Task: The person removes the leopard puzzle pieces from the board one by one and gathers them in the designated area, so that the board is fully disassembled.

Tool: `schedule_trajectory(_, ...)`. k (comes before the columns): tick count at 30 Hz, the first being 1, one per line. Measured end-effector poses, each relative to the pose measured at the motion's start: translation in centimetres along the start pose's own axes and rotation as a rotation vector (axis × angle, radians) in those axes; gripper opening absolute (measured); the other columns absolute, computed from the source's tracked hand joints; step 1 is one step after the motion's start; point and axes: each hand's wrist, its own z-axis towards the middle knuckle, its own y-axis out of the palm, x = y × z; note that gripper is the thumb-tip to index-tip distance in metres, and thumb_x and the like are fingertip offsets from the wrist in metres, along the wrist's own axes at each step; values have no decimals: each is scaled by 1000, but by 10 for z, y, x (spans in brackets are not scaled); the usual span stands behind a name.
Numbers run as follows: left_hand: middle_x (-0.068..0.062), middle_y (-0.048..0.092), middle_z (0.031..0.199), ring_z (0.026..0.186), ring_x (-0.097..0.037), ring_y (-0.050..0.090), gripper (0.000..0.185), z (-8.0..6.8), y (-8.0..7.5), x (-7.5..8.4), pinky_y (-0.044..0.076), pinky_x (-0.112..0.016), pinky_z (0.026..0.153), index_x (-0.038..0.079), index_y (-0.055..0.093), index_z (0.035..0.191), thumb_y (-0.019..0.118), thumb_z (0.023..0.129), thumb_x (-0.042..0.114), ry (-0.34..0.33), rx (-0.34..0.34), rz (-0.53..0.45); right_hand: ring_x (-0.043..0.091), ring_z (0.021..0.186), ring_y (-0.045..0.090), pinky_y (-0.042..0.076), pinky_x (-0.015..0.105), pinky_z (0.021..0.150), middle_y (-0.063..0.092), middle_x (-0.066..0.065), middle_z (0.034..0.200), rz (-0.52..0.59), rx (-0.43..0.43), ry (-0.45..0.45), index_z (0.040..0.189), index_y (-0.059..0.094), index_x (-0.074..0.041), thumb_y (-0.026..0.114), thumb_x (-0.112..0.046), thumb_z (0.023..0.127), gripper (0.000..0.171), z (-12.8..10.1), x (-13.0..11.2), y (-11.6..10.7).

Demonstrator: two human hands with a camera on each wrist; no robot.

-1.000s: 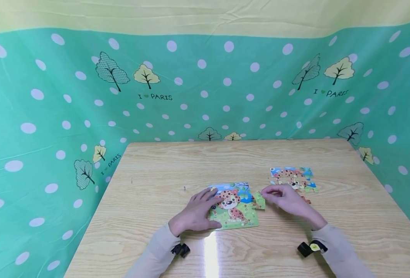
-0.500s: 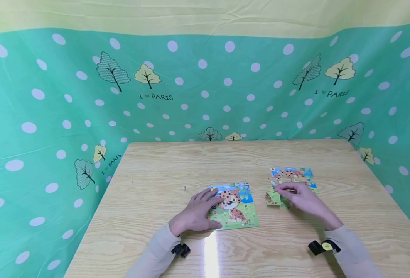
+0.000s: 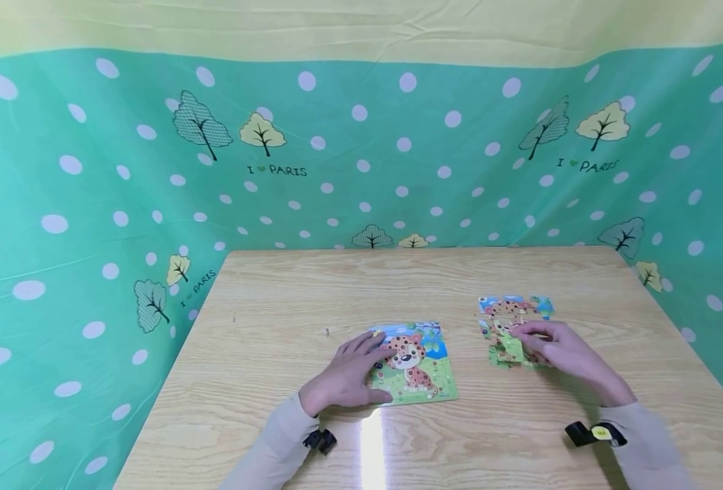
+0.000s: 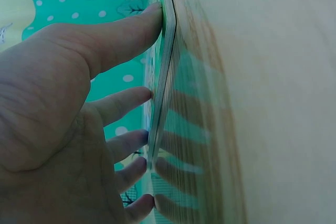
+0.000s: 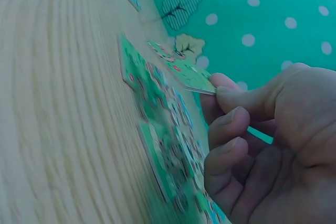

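Puzzle piece [image 3: 508, 346] pinched by right hand [image 3: 560, 350] thumb and fingers, held just above loose piece cluster [image 3: 514, 309] at table [image 3: 288, 299] right. Puzzle board [image 3: 419, 371] pressed flat by left hand [image 3: 345, 374], fingers straight. Step judged: piece being laid onto cluster; next, alignment and release called for.

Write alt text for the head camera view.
On a wooden table, the right hand pinches a puzzle piece over a cluster of loose pieces. The left hand rests flat on a leopard puzzle board. A green polka-dot cloth surrounds the table.
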Motion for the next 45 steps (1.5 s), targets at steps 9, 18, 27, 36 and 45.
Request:
schedule_trajectory(9, -10, 24, 178, 166, -36, 17, 83, 1, 2, -1, 19, -65, 132, 20, 47, 161, 82, 91, 48, 6, 3, 5, 13, 58, 46, 45, 30, 53, 59, 7, 83, -82, 5, 19, 140, 63, 6, 54, -20, 112, 39, -7, 12, -22)
schedule_trajectory(18, -8, 24, 178, 166, -35, 17, 83, 1, 2, -2, 19, -65, 132, 21, 47, 161, 81, 91, 48, 7, 2, 7, 12, 58, 43, 43, 30, 55, 49, 0, 77, -90, -16, 55, 140, 60, 10, 51, -22, 114, 42, -18, 29, -48)
schedule_trajectory(27, -9, 25, 178, 166, -35, 17, 82, 1, 2, -1, 19, -64, 132, 20, 48, 161, 82, 91, 47, 3, 4, -1, 10, 56, 40, 42, 31, 53, 57, 3, 86, -103, -57, 112, 141, 57, 15, 49, -17, 113, 43, -30, 43, -72)
schedule_trajectory(36, -10, 25, 178, 166, -37, 18, 83, 1, 0, 0, 19, -65, 132, 20, 47, 161, 82, 91, 47, 17, 6, 7, 13, 79, 55, 50, 28, 61, 67, 32, 133, -270, 14, 155, 135, 66, 8, 55, -23, 111, 41, -25, 51, -74)
schedule_trajectory(45, -9, 24, 178, 166, -37, 17, 83, 1, 1, -2, 19, -64, 132, 20, 48, 161, 83, 90, 46, 7, 6, -12, 18, 93, 61, 51, 26, 65, 69, 33, 129, -360, 107, 145, 127, 72, 4, 65, -27, 106, 38, -22, 51, -71)
